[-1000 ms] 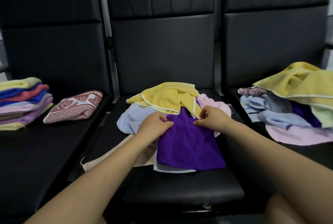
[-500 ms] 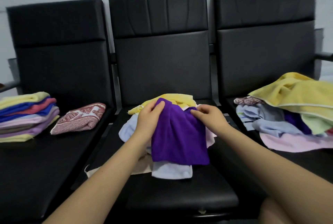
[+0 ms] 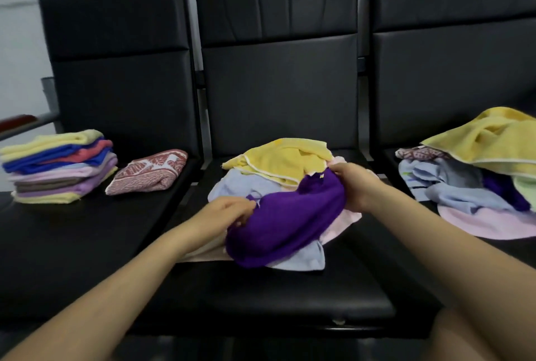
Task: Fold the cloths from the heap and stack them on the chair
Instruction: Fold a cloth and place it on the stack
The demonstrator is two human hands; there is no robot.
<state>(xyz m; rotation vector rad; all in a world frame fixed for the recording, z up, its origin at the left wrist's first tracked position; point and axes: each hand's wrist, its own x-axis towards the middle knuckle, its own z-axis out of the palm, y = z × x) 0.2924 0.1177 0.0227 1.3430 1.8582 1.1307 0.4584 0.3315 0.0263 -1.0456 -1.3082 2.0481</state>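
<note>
A purple cloth (image 3: 287, 221) is gripped at its two ends by the left hand (image 3: 224, 214) and the right hand (image 3: 355, 186), fingers curled on it, above loose cloths on the middle chair (image 3: 290, 297). Farther left, a folded stack (image 3: 59, 167) is seen on the left chair (image 3: 72, 238).

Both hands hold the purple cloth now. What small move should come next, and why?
Probably lift the purple cloth clear and spread it flat. The left hand and right hand grip its opposite ends, but it sags bunched over the heap on the middle chair, not yet folded.
</note>
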